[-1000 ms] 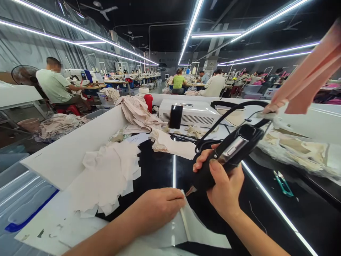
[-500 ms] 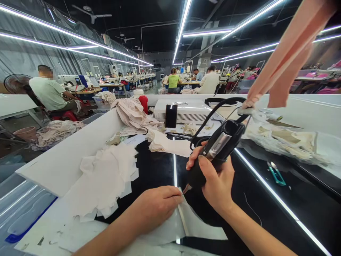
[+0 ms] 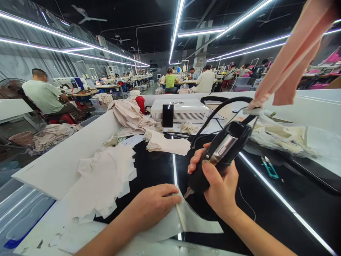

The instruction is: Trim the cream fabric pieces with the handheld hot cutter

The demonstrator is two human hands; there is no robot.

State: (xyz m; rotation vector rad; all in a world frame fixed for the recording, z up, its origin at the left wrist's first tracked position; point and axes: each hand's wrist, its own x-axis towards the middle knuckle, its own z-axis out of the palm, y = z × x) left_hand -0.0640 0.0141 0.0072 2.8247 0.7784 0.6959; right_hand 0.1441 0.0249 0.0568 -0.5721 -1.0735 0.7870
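Observation:
My right hand [image 3: 222, 181] is wrapped round a black hand-held corded tool [image 3: 213, 160] with a silver switch plate. The tool is tilted, its narrow tip pointing down towards a thin, whitish, see-through fabric piece [image 3: 197, 224]. My left hand [image 3: 160, 204] lies over that piece, fingers close together, gripping its upper edge; the thumb is partly hidden. A narrow pale strip runs down the piece from under my fingertips. The tool's tip is close beside those fingertips; I cannot tell if it touches the fabric.
A pink cloth strip [image 3: 287, 67] hangs by the tool's cord. Left lies a pile of white cut pieces [image 3: 101, 181]; ahead, a stack of cream pieces [image 3: 166, 144], a phone [image 3: 167, 115] and a white vented box [image 3: 191, 110]. Teal thread snips [image 3: 270, 168] lie right. People sit at sewing machines beyond.
The view has shifted slightly. The tool's tip has moved a little down along the fabric edge, and my left fingers lie somewhat flatter. Both hands keep their hold.

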